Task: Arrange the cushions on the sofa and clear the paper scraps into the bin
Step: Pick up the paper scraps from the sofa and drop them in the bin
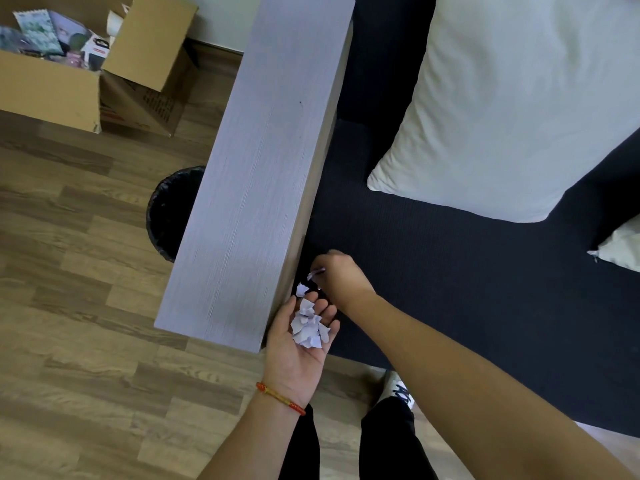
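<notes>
My left hand (294,355) is held palm up beside the sofa's grey armrest (256,174), cupping a small pile of white paper scraps (308,325). My right hand (341,277) pinches one more paper scrap (316,274) just above the dark sofa seat (450,289). Another loose scrap (301,289) lies on the seat against the armrest. A large white cushion (512,109) leans on the sofa at upper right. The corner of a second cushion (620,249) shows at the right edge. The black bin (169,213) stands on the floor left of the armrest, partly hidden by it.
An open cardboard box (69,81) filled with packets and items sits on the wooden floor (79,306) at upper left. My legs and one shoe (398,389) are at the sofa's front edge.
</notes>
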A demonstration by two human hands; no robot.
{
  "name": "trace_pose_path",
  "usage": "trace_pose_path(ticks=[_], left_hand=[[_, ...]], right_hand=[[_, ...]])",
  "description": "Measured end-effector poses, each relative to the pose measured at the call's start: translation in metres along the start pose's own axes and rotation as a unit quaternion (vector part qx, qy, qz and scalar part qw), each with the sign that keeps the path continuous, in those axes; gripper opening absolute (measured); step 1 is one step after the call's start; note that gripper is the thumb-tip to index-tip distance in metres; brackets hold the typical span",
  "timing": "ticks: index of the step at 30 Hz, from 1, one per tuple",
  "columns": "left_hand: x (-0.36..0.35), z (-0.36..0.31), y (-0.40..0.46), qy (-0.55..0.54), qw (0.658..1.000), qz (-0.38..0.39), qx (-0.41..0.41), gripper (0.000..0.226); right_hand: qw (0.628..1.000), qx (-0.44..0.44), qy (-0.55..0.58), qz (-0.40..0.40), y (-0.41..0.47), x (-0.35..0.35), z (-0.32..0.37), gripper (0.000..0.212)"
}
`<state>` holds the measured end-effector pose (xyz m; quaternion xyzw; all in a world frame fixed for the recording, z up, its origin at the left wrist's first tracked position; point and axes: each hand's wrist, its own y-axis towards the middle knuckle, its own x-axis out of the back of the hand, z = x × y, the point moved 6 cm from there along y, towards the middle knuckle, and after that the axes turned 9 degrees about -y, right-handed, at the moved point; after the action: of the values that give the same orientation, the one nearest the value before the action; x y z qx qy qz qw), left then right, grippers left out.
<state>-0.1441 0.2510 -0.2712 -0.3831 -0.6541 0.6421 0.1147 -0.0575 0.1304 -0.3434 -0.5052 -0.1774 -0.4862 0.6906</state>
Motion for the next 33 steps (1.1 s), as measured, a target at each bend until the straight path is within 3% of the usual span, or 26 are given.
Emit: trace_pose_path(ticks=[4, 8, 17, 21, 24, 29, 33], left_hand=[[0.004, 0.001, 0.0, -0.018, 1.0, 0.002, -0.006, 0.035], [0.007, 0.0, 0.002, -0.022, 1.0, -0.011, -0.007, 0.039], [-0.003, 0.001, 0.0, -0.02, 1.0, 0.009, 0.001, 0.035], [-0.026, -0.005, 0.005, -0.041, 0.999, 0.032, 0.005, 0.038], [-0.049, -0.01, 0.005, -0.03, 0.999, 0.043, -0.015, 0.036], [-0.127, 0.005, -0.023, -0.014, 0.995, 0.087, -0.043, 0.028], [-0.203, 0.025, -0.06, -0.018, 0.981, 0.189, -0.033, 0.039]], right_hand=[[0.993, 0.076, -0.065, 0.064, -0.005, -0.013, 0.025, 0.024], [0.986, 0.105, -0.113, 0.068, -0.007, -0.032, 0.038, 0.015], [0.99, 0.079, -0.081, 0.087, -0.017, -0.017, 0.032, 0.018], [0.987, -0.073, 0.144, 0.0, -0.028, 0.026, 0.001, 0.016], [0.931, -0.158, 0.307, -0.117, -0.046, 0.073, -0.027, 0.011], [0.877, -0.142, 0.403, -0.221, -0.089, 0.176, -0.034, 0.003], [0.881, -0.11, 0.386, -0.25, -0.126, 0.245, -0.018, 0.008]])
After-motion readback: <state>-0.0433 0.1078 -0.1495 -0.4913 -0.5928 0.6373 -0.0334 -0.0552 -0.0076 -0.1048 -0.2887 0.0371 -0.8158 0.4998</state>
